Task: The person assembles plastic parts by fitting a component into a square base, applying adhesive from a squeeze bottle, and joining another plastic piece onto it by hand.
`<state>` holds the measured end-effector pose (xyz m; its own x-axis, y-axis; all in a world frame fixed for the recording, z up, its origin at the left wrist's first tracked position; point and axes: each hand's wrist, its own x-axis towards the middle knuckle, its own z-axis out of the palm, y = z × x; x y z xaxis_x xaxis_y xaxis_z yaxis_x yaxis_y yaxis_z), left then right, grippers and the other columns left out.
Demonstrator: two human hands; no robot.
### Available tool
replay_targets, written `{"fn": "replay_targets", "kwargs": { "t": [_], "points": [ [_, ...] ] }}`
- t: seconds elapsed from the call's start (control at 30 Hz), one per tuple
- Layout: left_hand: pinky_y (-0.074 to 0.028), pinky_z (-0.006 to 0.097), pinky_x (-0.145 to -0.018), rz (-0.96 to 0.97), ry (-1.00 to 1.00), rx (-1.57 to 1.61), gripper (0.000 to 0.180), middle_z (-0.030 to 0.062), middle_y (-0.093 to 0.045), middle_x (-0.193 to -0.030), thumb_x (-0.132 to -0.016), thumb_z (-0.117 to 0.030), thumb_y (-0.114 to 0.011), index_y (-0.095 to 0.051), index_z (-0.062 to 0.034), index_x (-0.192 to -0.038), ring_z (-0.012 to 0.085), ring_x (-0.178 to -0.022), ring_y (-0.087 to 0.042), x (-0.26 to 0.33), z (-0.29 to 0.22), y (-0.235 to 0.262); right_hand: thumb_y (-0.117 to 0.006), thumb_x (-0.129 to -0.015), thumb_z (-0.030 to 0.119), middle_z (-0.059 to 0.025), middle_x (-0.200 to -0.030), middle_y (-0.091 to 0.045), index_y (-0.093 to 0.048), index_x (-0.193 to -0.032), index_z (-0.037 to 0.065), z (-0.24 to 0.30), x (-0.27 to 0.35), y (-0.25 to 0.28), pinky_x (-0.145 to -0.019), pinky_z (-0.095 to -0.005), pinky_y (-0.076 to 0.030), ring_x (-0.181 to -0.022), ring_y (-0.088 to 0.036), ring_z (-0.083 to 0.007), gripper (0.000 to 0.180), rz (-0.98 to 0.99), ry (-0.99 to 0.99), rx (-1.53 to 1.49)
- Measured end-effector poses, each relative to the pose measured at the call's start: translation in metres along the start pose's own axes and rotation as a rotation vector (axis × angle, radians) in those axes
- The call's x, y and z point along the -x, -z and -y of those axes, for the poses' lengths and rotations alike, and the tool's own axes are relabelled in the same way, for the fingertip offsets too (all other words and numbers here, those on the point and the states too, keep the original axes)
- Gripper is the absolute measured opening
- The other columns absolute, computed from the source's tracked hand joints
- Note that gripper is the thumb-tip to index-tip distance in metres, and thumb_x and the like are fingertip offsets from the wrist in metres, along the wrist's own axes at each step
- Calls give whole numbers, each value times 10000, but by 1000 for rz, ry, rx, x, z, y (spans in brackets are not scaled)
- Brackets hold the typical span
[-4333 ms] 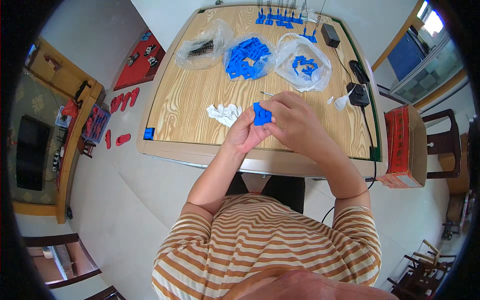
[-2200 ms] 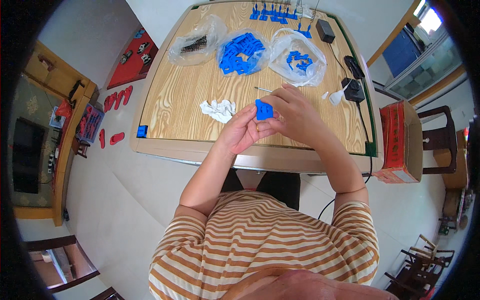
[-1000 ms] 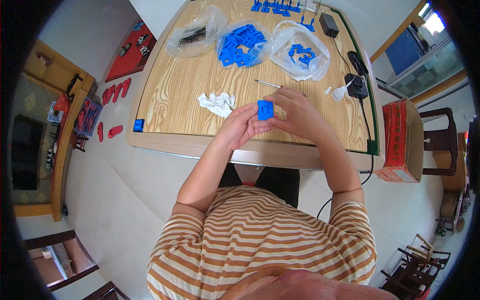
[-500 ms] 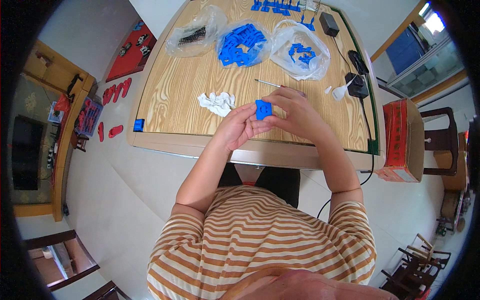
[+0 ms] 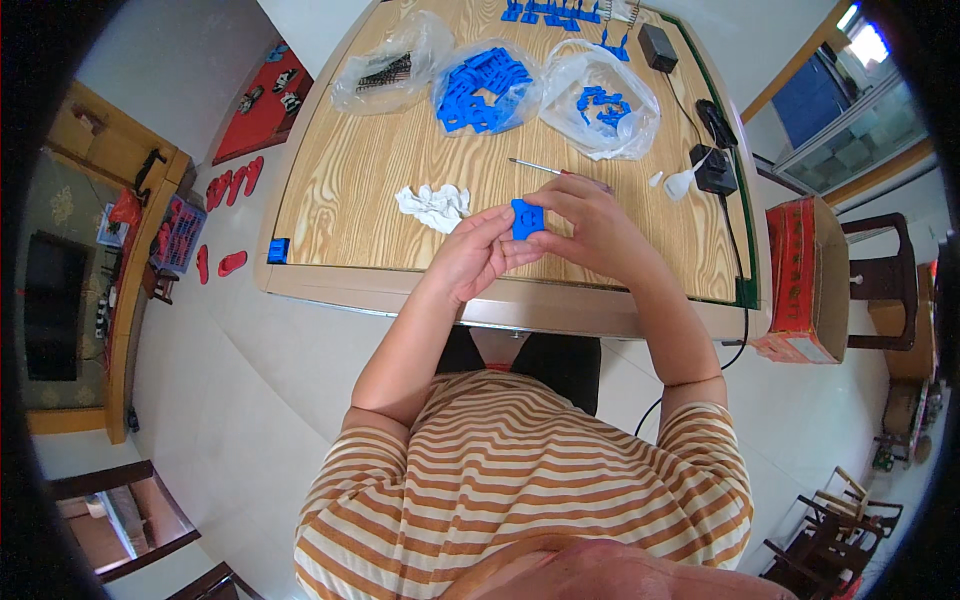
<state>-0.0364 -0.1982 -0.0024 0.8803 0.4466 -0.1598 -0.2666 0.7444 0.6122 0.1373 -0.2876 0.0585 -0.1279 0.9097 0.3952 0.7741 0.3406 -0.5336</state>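
Between my two hands, over the near part of the table, is a small flat blue plastic piece point(image 5: 527, 221) with a cut-out in its middle. My left hand point(image 5: 474, 250) pinches its left edge, with the thumb on top and the other fingers beneath. On the right side, my right hand point(image 5: 588, 222) grips it between the thumb and forefinger. Just beyond my right hand lies a screwdriver point(image 5: 535, 166), its handle partly hidden by that hand. A crumpled white tissue point(image 5: 434, 207) rests on the table, left of my left hand.
Three clear plastic bags stand farther back: one with dark springs point(image 5: 385, 72), one with blue flat pieces point(image 5: 485, 90), one with small blue parts point(image 5: 604, 106). Assembled blue parts point(image 5: 550, 14) are at the far edge. Black adapters point(image 5: 714, 170) and cables run along the right. A blue block point(image 5: 278, 251) sits at the left corner.
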Motion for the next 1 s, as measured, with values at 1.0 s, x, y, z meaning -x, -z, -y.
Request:
{"fn": "replay_targets", "kwargs": {
  "t": [1.0],
  "points": [
    [-513,380,-882,-28,-35,-21,313,147,-615,-1053,-973,-202,-432,-495,41,-1160,233,-950,-631,-3,3,-3,-699,-675,162,-123,-902,-588,-609,-997,55,5,-1,-2,-852,-396,-434,-892,-564,-299,350,-84,135,174]
  ]
}}
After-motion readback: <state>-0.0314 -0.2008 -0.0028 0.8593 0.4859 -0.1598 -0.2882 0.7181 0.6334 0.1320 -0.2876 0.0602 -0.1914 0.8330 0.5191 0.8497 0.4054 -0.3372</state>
